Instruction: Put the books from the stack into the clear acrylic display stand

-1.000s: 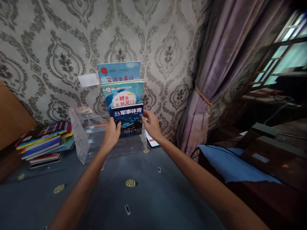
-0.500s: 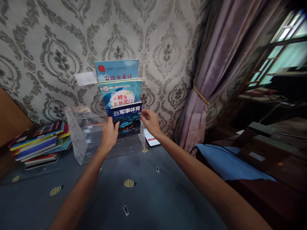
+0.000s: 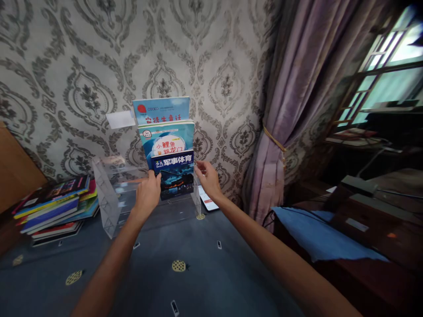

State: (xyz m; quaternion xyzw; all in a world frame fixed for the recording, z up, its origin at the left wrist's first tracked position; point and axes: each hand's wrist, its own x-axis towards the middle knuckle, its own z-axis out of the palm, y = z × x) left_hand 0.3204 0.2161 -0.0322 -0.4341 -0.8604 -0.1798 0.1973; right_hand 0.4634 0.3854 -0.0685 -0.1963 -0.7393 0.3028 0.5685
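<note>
A clear acrylic tiered rack (image 3: 109, 207) stands on a blue cloth against the patterned wall. Three books stand in its right side, stepped one behind another: a dark blue book (image 3: 173, 174) in front, a light blue one (image 3: 167, 136) behind it, and another blue one (image 3: 161, 110) at the back. My left hand (image 3: 147, 193) grips the dark blue book's lower left edge. At its upper right edge is my right hand (image 3: 206, 176), fingertips touching it.
A stack of several colourful books (image 3: 56, 204) lies at the left on the blue cloth (image 3: 185, 281). A phone (image 3: 208, 200) lies right of the rack. A purple curtain (image 3: 291, 101) hangs at the right, with dark furniture and a blue cloth (image 3: 317, 233) below a window.
The view has tilted slightly, so everything sits lower in the frame. Both hands stay on the dark blue book, which stands a little straighter in the front tier.
</note>
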